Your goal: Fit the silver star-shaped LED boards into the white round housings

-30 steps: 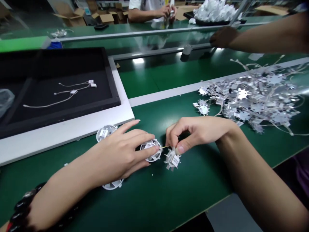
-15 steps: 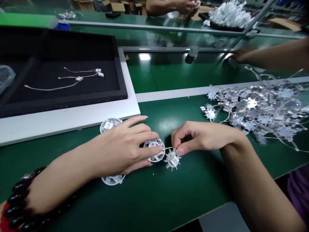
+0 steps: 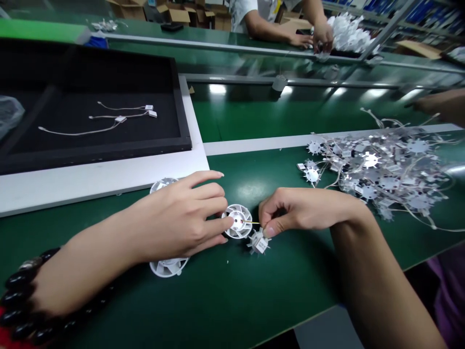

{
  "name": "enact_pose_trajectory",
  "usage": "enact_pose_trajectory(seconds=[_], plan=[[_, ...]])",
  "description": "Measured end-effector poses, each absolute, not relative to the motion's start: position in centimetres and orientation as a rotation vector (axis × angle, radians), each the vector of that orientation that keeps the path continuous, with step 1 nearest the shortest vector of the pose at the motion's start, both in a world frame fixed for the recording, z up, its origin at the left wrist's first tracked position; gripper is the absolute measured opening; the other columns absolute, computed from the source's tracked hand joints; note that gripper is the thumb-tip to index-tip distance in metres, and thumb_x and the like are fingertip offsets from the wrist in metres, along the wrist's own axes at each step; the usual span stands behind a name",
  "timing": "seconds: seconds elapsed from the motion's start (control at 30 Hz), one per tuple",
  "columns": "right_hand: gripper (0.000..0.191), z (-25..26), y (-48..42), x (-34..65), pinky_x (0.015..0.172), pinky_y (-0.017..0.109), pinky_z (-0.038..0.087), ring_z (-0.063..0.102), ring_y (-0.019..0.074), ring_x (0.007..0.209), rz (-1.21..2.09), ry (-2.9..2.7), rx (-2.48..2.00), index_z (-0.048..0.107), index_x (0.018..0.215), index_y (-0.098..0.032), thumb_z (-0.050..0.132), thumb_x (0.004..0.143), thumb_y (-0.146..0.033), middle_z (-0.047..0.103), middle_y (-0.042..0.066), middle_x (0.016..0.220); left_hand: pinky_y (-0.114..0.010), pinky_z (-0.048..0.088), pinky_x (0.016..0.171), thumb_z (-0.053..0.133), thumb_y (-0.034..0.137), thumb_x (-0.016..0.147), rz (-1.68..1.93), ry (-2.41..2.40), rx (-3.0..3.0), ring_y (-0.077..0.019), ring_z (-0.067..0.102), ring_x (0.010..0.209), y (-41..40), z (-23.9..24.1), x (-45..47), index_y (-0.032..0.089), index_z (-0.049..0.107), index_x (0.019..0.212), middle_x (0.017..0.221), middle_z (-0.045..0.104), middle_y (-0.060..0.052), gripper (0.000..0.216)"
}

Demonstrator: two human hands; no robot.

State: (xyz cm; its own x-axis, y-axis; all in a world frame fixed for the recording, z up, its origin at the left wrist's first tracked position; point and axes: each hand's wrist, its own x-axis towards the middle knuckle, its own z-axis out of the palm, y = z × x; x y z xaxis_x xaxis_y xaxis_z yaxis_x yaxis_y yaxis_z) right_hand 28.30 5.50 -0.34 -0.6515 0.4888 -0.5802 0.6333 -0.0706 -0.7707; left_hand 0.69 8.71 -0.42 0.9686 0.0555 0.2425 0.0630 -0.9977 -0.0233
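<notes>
From my end I'm seeing, at far left, the black tray (image 3: pixel 156 140) lying beside three thin cables' worth of space: the cables (image 3: pixel 121 119) are resting inside it, spread out, probably to keep them from tangling. Two ring housings, an upper one (image 3: pixel 160 184) and a lower one (image 3: pixel 169 268), are peeking out from beneath the left hand (image 3: pixel 185 218). That hand isn't clasping anything I can make out; its fingers are spreading loosely, one fingertip resting on the white ring (image 3: pixel 241 216), which is lying flat on the green bench (image 3: pixel 232 300), seemingly being steadied against a tug. A thin yellowish wire (image 3: pixel 255 223) is running from the ring's hub toward the right hand (image 3: pixel 290 208). Thumb and fingers there are pinching the star-shaped plate (image 3: pixel 259 244) just beside the ring, apparently keeping the wire straight; whether they're pinching the wire too, I can't tell. Farther right, the pile of similar plates (image 3: pixel 388 169) is lying near that hand.

Compared with half a second ago, the left fingers are sitting farther left, so more of the hub is showing. Beyond, a co-worker's hand (image 3: pixel 322 36) is now reaching by the white heap (image 3: pixel 348 34), and another person's arm (image 3: pixel 443 106) is showing only at the right edge.
</notes>
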Motion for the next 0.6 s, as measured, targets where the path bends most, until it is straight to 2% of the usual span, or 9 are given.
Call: enact_pose_trajectory(seconds=[0.1,0.2,0.33,0.4,0.5,0.6], plan=[[0.039,0.2,5.2,28.9,0.079,0.033,0.049,0.064,0.0191,0.085,-1.882,2.122,1.283,0.076,0.087,-0.014,0.07,0.092,-0.052,0.072,0.008,0.097,-0.048,0.043,0.112,0.044,0.032,0.108,-0.382,-0.088,-3.109,-0.0208,0.061,0.085,8.8,-0.4,0.6,0.021,0.073,0.103,0.086,0.063,-0.003,0.032],[0.027,1.0,4.8,29.4,0.089,0.035,0.048,0.065,0.0208,0.098,-1.917,2.331,1.426,0.077,0.083,-0.017,0.075,0.089,-0.043,0.069,0.009,0.113,-0.049,0.044,0.108,0.046,0.039,0.108,-0.479,-0.134,-3.13,-0.0214,0.061,0.081,8.8,-0.2,0.6,0.019,0.07,0.107,0.087,0.063,-0.003,0.031],[0.024,1.6,4.2,28.5,0.07,0.029,0.045,0.059,0.0153,0.075,-2.022,2.415,1.656,0.073,0.077,-0.018,0.077,0.087,-0.04,0.067,0.003,0.087,-0.047,0.046,0.1,0.045,0.054,0.106,-0.665,-0.424,-3.104,-0.0244,0.064,0.087,8.0,0.0,1.0,0.015,0.058,0.124,0.094,0.066,-0.005,0.045],[0.024,1.5,3.9,27.7,0.063,0.027,0.041,0.053,0.0131,0.068,-2.095,2.354,1.746,0.072,0.076,-0.018,0.079,0.086,-0.039,0.063,0.0,0.076,-0.047,0.045,0.102,0.043,0.058,0.105,-0.697,-0.507,-3.082,-0.0239,0.065,0.088,7.5,0.1,1.3,0.014,0.054,0.128,0.096,0.067,-0.005,0.05],[0.025,1.3,3.8,26.8,0.059,0.026,0.036,0.046,0.0119,0.063,-2.153,2.294,1.793,0.071,0.074,-0.018,0.08,0.085,-0.039,0.059,-0.002,0.067,-0.049,0.043,0.107,0.046,0.05,0.107,-0.684,-0.52,-3.032,-0.0223,0.067,0.084,7.1,0.0,1.7,0.013,0.055,0.124,0.092,0.068,-0.003,0.041],[0.028,1.2,3.7,26.6,0.056,0.026,0.031,0.043,0.0115,0.061,-2.145,2.231,1.777,0.07,0.073,-0.018,0.079,0.085,-0.042,0.056,-0.003,0.065,-0.052,0.046,0.105,0.051,0.039,0.107,-0.672,-0.448,-2.976,-0.0223,0.067,0.078,7.2,0.0,1.8,0.011,0.058,0.117,0.086,0.067,-0.002,0.031]])
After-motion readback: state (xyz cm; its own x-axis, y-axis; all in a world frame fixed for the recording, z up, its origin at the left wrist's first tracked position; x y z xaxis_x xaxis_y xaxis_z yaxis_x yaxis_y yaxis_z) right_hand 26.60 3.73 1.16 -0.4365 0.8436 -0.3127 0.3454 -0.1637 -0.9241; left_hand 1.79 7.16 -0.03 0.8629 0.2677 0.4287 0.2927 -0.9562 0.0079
